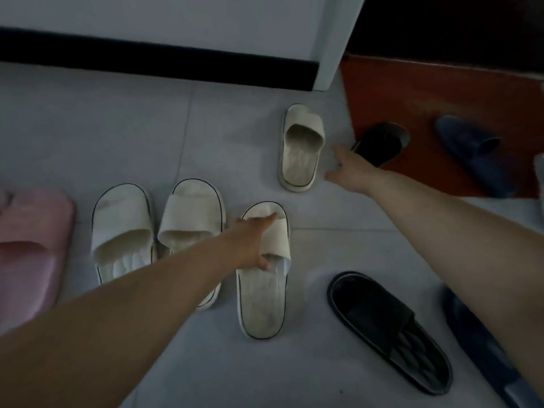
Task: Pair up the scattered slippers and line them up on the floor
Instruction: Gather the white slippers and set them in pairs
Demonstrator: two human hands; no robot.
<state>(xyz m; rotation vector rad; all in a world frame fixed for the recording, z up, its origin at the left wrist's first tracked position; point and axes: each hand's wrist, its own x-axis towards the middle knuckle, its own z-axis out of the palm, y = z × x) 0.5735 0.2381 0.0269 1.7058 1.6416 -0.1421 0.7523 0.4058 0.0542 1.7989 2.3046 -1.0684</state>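
Two white slippers [123,219] paired. Left hand [254,241] grips third white slipper [262,301] by strap. Right hand [350,169] spread-fingered beside far black slipper [379,142]. Rest unpaired.

Grips the strap of a white slipper [262,304] with the left hand [253,245]; reaches with the right hand [348,169], fingers spread, toward a black slipper [382,142] at the edge of the red mat [426,92], beside a cream slipper [300,160].

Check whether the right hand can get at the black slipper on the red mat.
Probably yes. The right hand is right beside the black slipper at the red mat edge, nothing between them. The left hand grips a white slipper elsewhere.
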